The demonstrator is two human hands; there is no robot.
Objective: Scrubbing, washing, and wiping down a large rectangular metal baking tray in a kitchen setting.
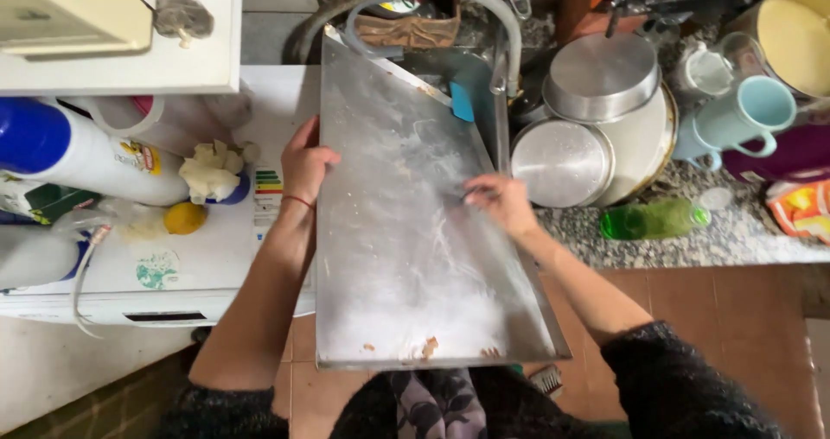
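While left hand point(307, 164) clamps rim of soapy rectangular steel tray point(406, 257); right hand point(500, 202) presses flat, grip unclear.

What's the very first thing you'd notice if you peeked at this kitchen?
The huge metal tray in the middle, smeared with white soap and dotted with crumbs near its bottom edge. The left hand grips its left rim while the right hand presses on its surface. To the right, a pale blue mug and shiny pans crowd the counter.

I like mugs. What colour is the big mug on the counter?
Light blue mug, clearest in the head view.
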